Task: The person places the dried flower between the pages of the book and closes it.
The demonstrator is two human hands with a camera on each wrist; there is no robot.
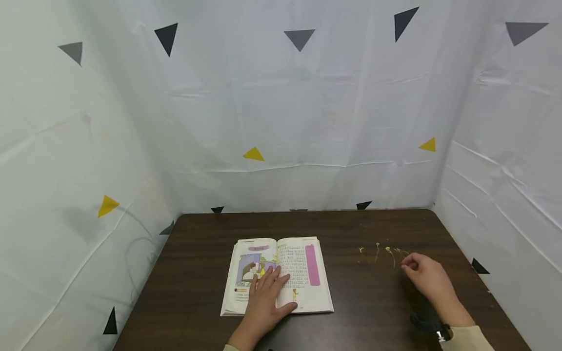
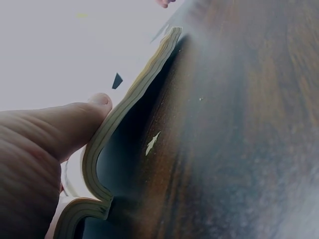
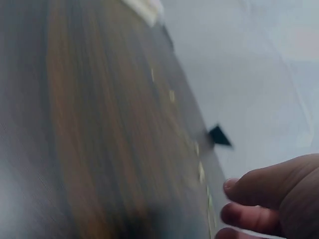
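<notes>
An open book (image 1: 298, 273) with printed text and colour pictures lies on the dark wooden table. My left hand (image 1: 263, 298) rests across its pages near the middle fold, fingers spread. In the left wrist view, the thumb (image 2: 82, 119) lies on the page close to the book's lower edge. Thin dried flower stems with small yellow heads (image 1: 388, 249) lie on the table right of the book. Beside the rightmost stems is my right hand (image 1: 428, 278), its fingers loosely bent. The right wrist view shows thumb and fingertips apart, with nothing between them.
The brown table (image 1: 197, 273) meets pale plastic sheeting (image 1: 307, 122) with black, grey and yellow triangles at the back and sides. A small pale scrap (image 2: 152, 144) lies on the table near the book. A dark band (image 1: 444, 333) circles the right wrist.
</notes>
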